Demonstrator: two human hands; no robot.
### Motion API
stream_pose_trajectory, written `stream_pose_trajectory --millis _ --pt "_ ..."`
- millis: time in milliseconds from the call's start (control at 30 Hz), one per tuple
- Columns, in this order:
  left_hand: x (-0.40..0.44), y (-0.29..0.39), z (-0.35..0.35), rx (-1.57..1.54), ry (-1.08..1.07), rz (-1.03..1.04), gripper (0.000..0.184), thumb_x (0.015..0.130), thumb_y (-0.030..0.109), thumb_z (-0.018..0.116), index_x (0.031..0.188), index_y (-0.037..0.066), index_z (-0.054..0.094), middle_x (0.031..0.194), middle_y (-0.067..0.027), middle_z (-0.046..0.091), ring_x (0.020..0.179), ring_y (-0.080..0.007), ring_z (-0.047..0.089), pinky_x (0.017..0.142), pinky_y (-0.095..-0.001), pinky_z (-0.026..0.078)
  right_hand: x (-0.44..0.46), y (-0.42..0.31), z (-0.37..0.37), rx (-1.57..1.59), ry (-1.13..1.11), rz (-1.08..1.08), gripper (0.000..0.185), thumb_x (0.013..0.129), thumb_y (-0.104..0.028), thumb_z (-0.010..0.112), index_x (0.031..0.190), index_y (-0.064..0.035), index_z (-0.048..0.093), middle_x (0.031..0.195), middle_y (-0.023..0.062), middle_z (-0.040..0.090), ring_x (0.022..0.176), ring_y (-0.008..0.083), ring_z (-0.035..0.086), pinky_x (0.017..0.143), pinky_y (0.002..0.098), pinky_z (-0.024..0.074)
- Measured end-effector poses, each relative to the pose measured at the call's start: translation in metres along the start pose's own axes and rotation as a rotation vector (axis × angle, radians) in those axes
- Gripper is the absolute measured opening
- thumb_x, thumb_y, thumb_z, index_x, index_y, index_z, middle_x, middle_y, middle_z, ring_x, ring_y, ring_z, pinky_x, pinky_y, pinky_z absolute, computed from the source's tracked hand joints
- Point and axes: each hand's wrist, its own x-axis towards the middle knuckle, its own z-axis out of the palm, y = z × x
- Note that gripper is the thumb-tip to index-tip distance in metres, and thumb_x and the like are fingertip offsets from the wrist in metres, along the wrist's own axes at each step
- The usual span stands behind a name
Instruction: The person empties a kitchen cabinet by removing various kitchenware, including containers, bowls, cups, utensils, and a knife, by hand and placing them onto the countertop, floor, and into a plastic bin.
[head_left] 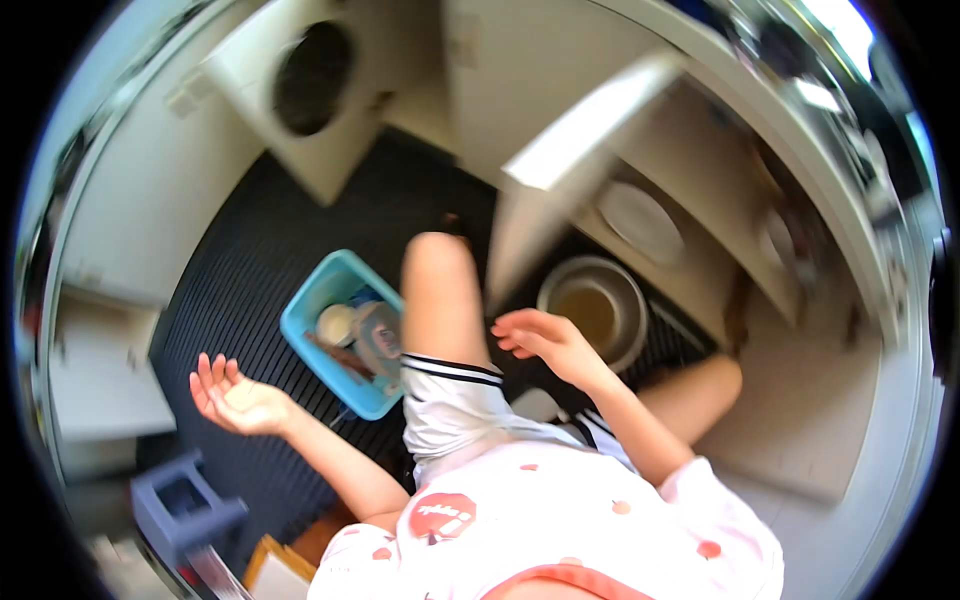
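Note:
My left hand (237, 399) is held out at the left with its palm turned up and its fingers apart, holding nothing. The light blue plastic basket (318, 372) stands on the dark ribbed floor between that hand and my bent left knee. In it lie a pale round container (337, 325) and several packets too blurred to name. My right hand (545, 338) hangs in front of me with loosely bent fingers and nothing visible in them. Just beyond it, a metal basin (633, 305) with brownish contents sits on the floor; I cannot make out any contact between them.
A cabinet door (590, 130) stands open ahead on the right, with a white plate (643, 220) on the shelf behind it. Another cabinet door with a dark round patch (314, 78) is open at the back left. A grey-blue plastic stool (215, 517) stands at lower left.

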Motion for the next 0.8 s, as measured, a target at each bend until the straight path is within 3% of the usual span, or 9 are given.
stream_pose_trajectory --millis 100,200,267,333,467,500,633,800 --pt "-0.072 0.006 0.054 -0.061 -0.525 0.048 0.026 0.088 0.014 0.038 0.1 -0.004 0.052 0.091 -0.017 0.06 0.068 -0.0165 0.051 0.062 -0.0271 0.043 -0.021 0.034 -0.04 0.058 0.136 0.046 0.029 0.093 -0.018 0.05 0.117 -0.0022 0.055 0.111 0.0079 0.061 0.098 0.0155 0.059 0.083 0.0284 0.0464" --pt "-0.156 0.022 0.084 -0.113 -1.035 -0.009 0.022 0.088 0.016 0.044 0.092 -0.002 0.055 0.08 -0.0124 0.059 0.067 -0.017 0.051 0.06 -0.0272 0.043 -0.046 0.054 -0.074 0.085 0.279 0.02 0.029 0.093 -0.019 0.051 0.116 -0.0029 0.055 0.111 0.0071 0.061 0.099 0.0147 0.059 0.083 0.0277 0.0463" --pt "-0.205 0.028 0.093 -0.097 -1.441 -0.278 0.017 0.078 -0.001 0.052 0.092 -0.001 0.061 0.086 -0.0137 0.063 0.07 -0.0188 0.056 0.063 -0.0273 0.046 -0.065 0.07 -0.097 0.125 0.387 -0.028 0.029 0.092 -0.019 0.052 0.117 -0.0037 0.055 0.111 0.0065 0.061 0.099 0.0146 0.059 0.083 0.0278 0.0461" --pt "-0.236 0.014 0.122 -0.059 -1.895 -0.323 0.019 0.079 -0.001 0.057 0.097 -0.003 0.063 0.091 -0.0129 0.064 0.075 -0.0183 0.06 0.068 -0.0266 0.048 -0.074 0.081 -0.113 0.156 0.487 -0.069 0.029 0.092 -0.018 0.052 0.117 -0.0039 0.055 0.111 0.0063 0.061 0.099 0.0147 0.059 0.083 0.0278 0.046" --pt "-0.305 -0.007 0.15 -0.033 -2.081 -0.508 0.018 0.084 0.002 0.055 0.099 -0.002 0.063 0.095 -0.0118 0.065 0.084 -0.0187 0.062 0.074 -0.0273 0.049 -0.104 0.09 -0.16 0.078 0.591 -0.132 0.03 0.092 -0.018 0.053 0.118 -0.0023 0.054 0.11 0.0075 0.061 0.096 0.0144 0.059 0.081 0.0275 0.0455" --pt "-0.318 -0.009 0.158 -0.031 -2.106 -0.553 0.018 0.085 0.002 0.054 0.1 -0.001 0.063 0.095 -0.0116 0.065 0.086 -0.0187 0.062 0.075 -0.0273 0.049 -0.113 0.083 -0.168 0.064 0.658 -0.153 0.027 0.089 -0.011 0.053 0.112 0.0019 0.056 0.104 0.0116 0.063 0.093 0.0157 0.06 0.083 0.0268 0.0465" --pt "-0.372 -0.029 0.207 0.045 -2.166 -0.762 0.023 0.09 0.009 0.053 0.11 -0.002 0.058 0.104 -0.0081 0.063 0.088 -0.0133 0.06 0.079 -0.0262 0.048 -0.133 0.077 -0.231 -0.162 0.745 -0.204 0.028 0.089 -0.014 0.054 0.112 0.0029 0.056 0.102 0.0123 0.064 0.091 0.0165 0.061 0.082 0.0271 0.0469" --pt "-0.442 -0.027 0.291 -0.002 -2.162 -0.743 0.025 0.09 0.008 0.051 0.113 -0.001 0.057 0.108 -0.0076 0.062 0.087 -0.0128 0.059 0.078 -0.0241 0.047 -0.141 0.078 -0.293 -0.122 0.832 -0.249 0.028 0.09 -0.014 0.053 0.113 0.0026 0.056 0.104 0.0104 0.064 0.094 0.0145 0.059 0.082 0.0268 0.0462"
